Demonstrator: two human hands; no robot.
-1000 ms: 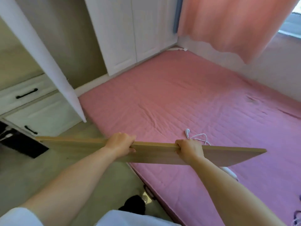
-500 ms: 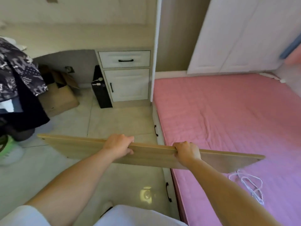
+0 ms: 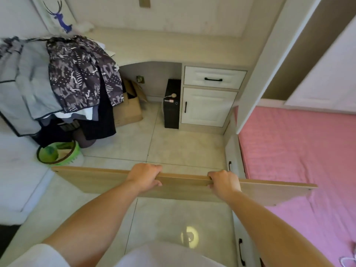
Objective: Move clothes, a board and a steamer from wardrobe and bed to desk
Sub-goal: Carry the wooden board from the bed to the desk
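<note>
A long light-wood board (image 3: 96, 180) hangs level in front of me, above the tiled floor. My left hand (image 3: 145, 176) grips its top edge near the middle, and my right hand (image 3: 224, 183) grips the same edge further right. The cream desk (image 3: 173, 49) stands ahead against the wall. A pile of clothes (image 3: 77, 74), dark patterned and grey, lies over the desk's left end and hangs down its side. The pink bed (image 3: 298, 151) is at the right. No steamer can be made out.
Under the desk sit a cardboard box (image 3: 129, 110) and a black computer tower (image 3: 171, 105), beside white drawers (image 3: 212, 93). A green basket (image 3: 57, 153) stands on the floor at left. An open white wardrobe door (image 3: 269, 64) rises at the right. A white cable (image 3: 348, 262) lies on the bed.
My view has swung left from the bed and wardrobe toward the desk. The board has come along, still held in both hands in the same grip.
</note>
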